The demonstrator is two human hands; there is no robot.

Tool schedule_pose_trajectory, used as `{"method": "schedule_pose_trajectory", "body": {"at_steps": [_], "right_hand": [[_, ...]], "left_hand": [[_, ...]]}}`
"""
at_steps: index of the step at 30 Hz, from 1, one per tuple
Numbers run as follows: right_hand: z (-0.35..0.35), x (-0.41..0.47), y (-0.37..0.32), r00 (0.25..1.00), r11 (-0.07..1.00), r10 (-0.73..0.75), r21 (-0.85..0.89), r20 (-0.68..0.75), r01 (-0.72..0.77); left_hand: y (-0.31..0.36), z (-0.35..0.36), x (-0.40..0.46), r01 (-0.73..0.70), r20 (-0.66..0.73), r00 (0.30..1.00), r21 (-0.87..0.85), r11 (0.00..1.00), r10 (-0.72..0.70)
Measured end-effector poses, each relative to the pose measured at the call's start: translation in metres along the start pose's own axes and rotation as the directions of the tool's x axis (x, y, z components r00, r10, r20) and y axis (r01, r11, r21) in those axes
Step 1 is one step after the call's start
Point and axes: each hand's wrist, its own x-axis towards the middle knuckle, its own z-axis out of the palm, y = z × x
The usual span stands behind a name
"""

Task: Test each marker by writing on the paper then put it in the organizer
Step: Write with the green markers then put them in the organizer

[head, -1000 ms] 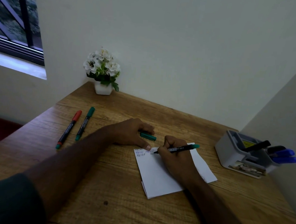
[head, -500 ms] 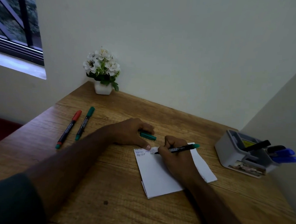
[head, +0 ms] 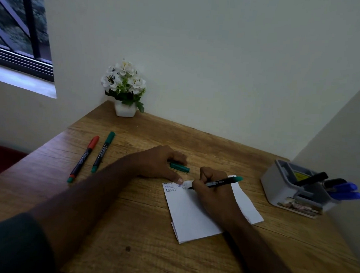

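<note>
My right hand (head: 211,189) grips an uncapped green marker (head: 220,182), its tip touching the top of the white folded paper (head: 193,219), where small lines of letters are written. My left hand (head: 158,164) lies flat with the thumb pressing the paper's top left corner. The marker's green cap (head: 179,167) lies on the desk just under the left fingers. Left of the hands, a red-capped marker (head: 84,158) and a green-capped marker (head: 103,151) lie side by side. The grey organizer (head: 281,184) stands at the right and holds black and blue markers (head: 344,189).
A white pot of white flowers (head: 126,91) stands at the desk's back left corner. Walls close the desk at the back and right. A window is at the upper left. The wooden desk's (head: 138,250) left edge drops off beside the two lying markers.
The marker tip has crept slightly to the right along the second written line. My left hand and everything else on the desk stay where they were.
</note>
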Motion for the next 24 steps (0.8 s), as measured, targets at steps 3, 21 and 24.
{"method": "schedule_pose_trajectory", "body": {"at_steps": [3, 21, 24], "right_hand": [[-0.0003, -0.0009, -0.0001, 1.000, 0.999, 0.008, 0.035, -0.029, -0.007], [-0.0009, -0.0002, -0.0005, 0.999, 1.000, 0.027, 0.016, -0.022, -0.026], [-0.0007, 0.0001, -0.0004, 0.999, 1.000, 0.025, 0.010, -0.030, -0.025]], "left_hand": [[0.0008, -0.0001, 0.0000, 0.001, 0.001, 1.000, 0.007, 1.000, -0.001], [0.0030, -0.0008, -0.0009, -0.010, 0.005, 1.000, 0.023, 1.000, 0.010], [0.0023, 0.0001, -0.0006, 0.002, 0.000, 1.000, 0.004, 1.000, -0.002]]}}
